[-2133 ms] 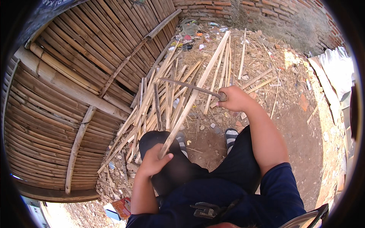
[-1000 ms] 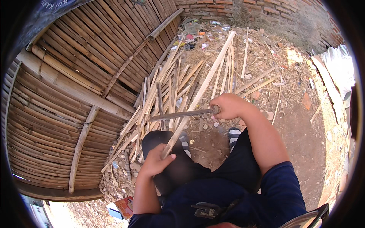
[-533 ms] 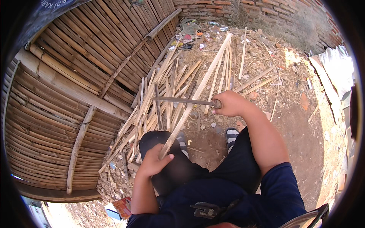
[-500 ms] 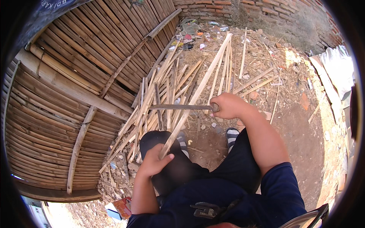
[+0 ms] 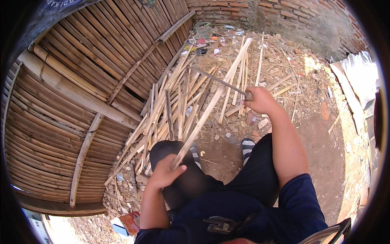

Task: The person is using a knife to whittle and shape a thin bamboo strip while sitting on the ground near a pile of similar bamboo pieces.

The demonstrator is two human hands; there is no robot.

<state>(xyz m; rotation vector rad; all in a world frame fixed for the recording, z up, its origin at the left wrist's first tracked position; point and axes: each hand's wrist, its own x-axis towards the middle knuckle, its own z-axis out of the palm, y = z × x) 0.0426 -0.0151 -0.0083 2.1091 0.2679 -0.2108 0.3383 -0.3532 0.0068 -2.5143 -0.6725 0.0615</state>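
Note:
My left hand (image 5: 167, 173) is closed around the near end of a long pale bamboo strip (image 5: 211, 107), above my left knee. The strip slants away from me to the upper right, its far end over the littered ground. In my right hand (image 5: 262, 100) is the handle of a machete (image 5: 217, 80) with a long, narrow, dark blade. The blade crosses over the upper part of the strip and points to the upper left. Whether it touches the strip I cannot tell.
Many loose strips (image 5: 180, 103) lie heaped to the left, beside a bamboo slat wall (image 5: 93, 97). A brick wall (image 5: 280, 20) stands at the far side, with rubble and litter before it. White sheeting (image 5: 359, 73) hangs at the right. My sandalled feet (image 5: 247, 148) rest on dirt.
My right hand has moved up and slightly right, farther along the strip. The machete has turned from nearly level to tip-up, away from me. The left hand stays in place on the strip.

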